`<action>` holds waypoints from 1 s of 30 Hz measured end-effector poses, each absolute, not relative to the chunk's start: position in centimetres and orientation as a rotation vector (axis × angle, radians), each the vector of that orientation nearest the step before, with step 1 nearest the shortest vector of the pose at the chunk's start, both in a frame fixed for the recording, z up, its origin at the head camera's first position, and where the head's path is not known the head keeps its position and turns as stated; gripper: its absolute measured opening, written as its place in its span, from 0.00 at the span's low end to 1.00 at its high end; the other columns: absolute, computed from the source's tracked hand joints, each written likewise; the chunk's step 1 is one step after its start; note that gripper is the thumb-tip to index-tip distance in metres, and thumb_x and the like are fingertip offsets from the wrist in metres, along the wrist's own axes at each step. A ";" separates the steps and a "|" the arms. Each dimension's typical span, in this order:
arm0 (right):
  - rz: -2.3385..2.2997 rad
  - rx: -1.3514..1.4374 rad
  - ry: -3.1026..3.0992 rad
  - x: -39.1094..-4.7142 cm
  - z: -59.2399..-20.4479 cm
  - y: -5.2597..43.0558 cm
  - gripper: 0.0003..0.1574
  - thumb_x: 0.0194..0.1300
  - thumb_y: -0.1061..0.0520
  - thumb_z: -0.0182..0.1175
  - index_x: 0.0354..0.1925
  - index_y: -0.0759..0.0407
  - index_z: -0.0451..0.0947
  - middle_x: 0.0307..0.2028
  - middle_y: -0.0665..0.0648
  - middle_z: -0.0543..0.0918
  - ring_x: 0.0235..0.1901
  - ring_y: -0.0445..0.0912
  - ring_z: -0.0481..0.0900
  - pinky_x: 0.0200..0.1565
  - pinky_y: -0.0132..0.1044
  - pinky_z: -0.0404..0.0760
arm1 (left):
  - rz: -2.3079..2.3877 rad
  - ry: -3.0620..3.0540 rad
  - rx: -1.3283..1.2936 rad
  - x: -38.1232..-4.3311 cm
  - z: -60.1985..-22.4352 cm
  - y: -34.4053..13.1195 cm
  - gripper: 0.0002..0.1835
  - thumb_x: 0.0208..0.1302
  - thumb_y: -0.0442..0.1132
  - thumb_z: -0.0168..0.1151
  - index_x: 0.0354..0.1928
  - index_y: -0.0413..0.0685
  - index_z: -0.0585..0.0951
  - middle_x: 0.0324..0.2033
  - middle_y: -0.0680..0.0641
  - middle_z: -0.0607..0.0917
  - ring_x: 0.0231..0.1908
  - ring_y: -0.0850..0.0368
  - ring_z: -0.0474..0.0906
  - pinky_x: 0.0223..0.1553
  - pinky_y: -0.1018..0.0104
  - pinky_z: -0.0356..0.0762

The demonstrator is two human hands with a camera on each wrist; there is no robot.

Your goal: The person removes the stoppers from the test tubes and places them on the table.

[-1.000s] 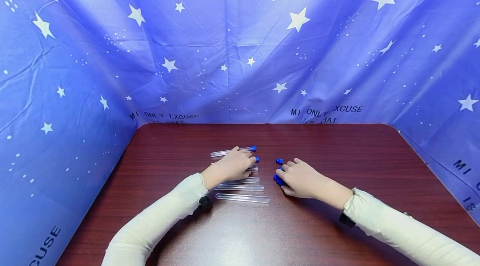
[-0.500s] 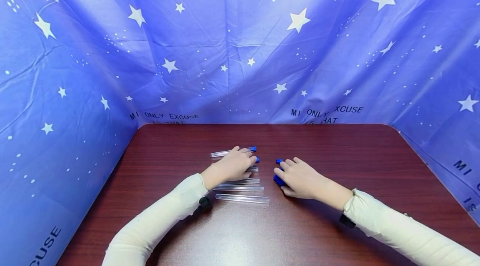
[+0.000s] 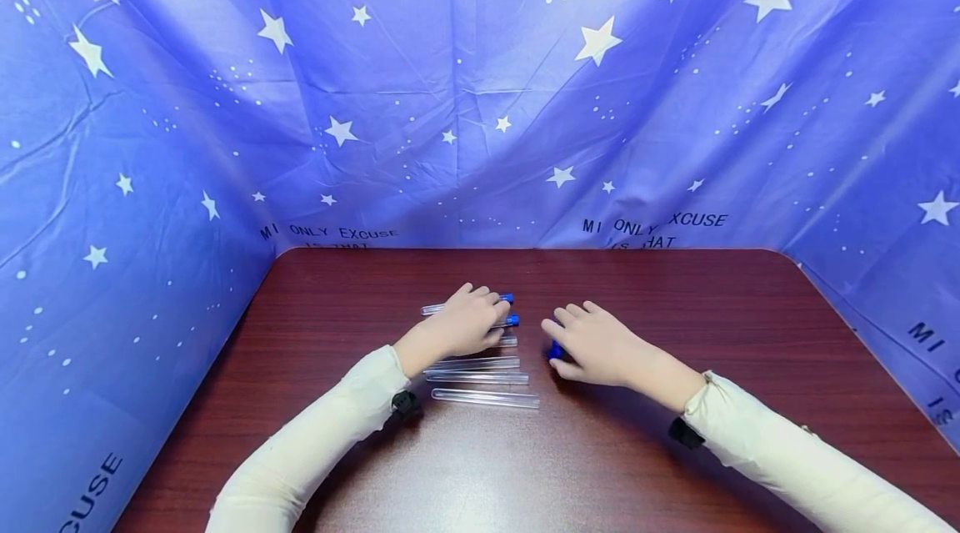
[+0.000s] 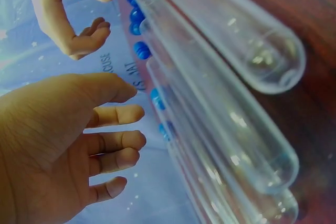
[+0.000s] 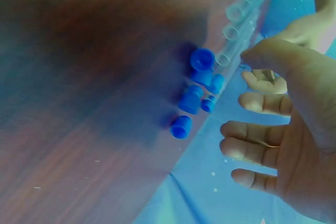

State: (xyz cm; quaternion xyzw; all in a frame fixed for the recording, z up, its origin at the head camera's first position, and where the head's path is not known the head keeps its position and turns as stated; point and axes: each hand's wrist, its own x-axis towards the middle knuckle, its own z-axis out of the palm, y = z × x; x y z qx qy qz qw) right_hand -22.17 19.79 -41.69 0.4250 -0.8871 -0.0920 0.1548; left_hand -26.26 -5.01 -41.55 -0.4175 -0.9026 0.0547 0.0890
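My left hand (image 3: pixel 468 320) hovers over clear test tubes lying in a row, fingers loosely bent, nothing between them in the left wrist view. Beneath it are two tubes with blue caps, the farther capped tube (image 3: pixel 432 309) partly covered. Nearer me lie several tubes without caps, the nearest test tube (image 3: pixel 486 398) fully visible. To the right, my right hand (image 3: pixel 600 345) is over a small group of loose blue caps (image 3: pixel 555 349), mostly hidden from the head. The right wrist view shows these blue caps (image 5: pixel 190 99) on the table beside relaxed, empty fingers.
A dark red wood-grain table (image 3: pixel 675 283) carries everything. Blue star-printed cloth (image 3: pixel 480 99) hangs behind it and along both sides. The uncapped tubes' open mouths (image 5: pixel 230 32) face the caps.
Both hands have shifted slightly away from me, the right also a little leftward. The left uncovers more of the second capped tube; the right now covers the lone far cap.
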 end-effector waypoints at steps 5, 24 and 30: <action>-0.167 1.179 -2.499 -23.5 -41.1 19.0 0.24 0.61 0.43 0.67 0.45 0.57 0.74 0.36 0.55 0.77 0.37 0.52 0.76 0.39 0.46 0.74 | 0.110 -2.616 -1.182 -26.7 -41.5 -5.7 0.11 0.65 0.48 0.65 0.44 0.51 0.80 0.38 0.52 0.84 0.42 0.53 0.79 0.43 0.58 0.73; -0.044 1.201 -2.635 -27.9 -42.1 16.0 0.15 0.59 0.48 0.67 0.35 0.53 0.71 0.30 0.50 0.73 0.34 0.50 0.75 0.37 0.44 0.73 | 0.155 -2.739 -1.093 -27.7 -42.6 -7.2 0.14 0.62 0.51 0.69 0.43 0.53 0.81 0.39 0.53 0.84 0.44 0.53 0.79 0.45 0.57 0.72; -0.061 1.186 -2.729 -28.4 -42.4 15.3 0.15 0.59 0.48 0.67 0.35 0.52 0.72 0.30 0.49 0.72 0.35 0.49 0.75 0.38 0.44 0.72 | 0.134 -2.805 -1.098 -27.6 -42.4 -7.4 0.14 0.62 0.52 0.70 0.42 0.54 0.81 0.40 0.53 0.85 0.45 0.53 0.79 0.46 0.57 0.72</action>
